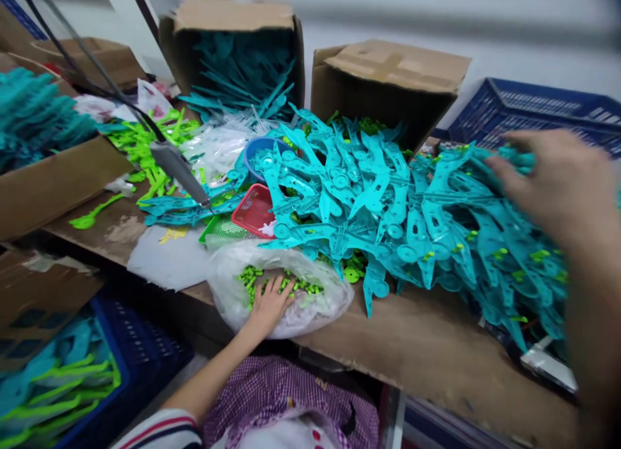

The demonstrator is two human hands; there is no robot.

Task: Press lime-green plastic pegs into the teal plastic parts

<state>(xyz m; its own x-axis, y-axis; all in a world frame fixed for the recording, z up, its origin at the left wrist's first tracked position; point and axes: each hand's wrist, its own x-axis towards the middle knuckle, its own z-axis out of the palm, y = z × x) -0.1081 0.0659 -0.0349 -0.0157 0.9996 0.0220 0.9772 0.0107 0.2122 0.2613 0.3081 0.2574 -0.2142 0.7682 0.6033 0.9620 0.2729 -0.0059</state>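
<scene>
My left hand (272,305) reaches into a clear plastic bag (223,313) of small bright green pegs (310,287). Its fingers are apart and lie on the pegs, with the tips partly sunk among them. On the right, my right hand (557,177) is raised over a large pile of teal plastic parts (359,184), blurred by motion. Thumb and forefinger stand apart, and I see nothing held between them; the other fingers are hidden. Several teal parts on the right side of the pile have green pegs stuck in them.
Behind the pile, two cardboard boxes (388,67) lie on their sides. A grey electric screwdriver (179,171) hangs at left above green parts (150,158). A red tray (252,209) and blue bowl (252,158) stand mid-table. Blue crates (543,112) are back right and lower left.
</scene>
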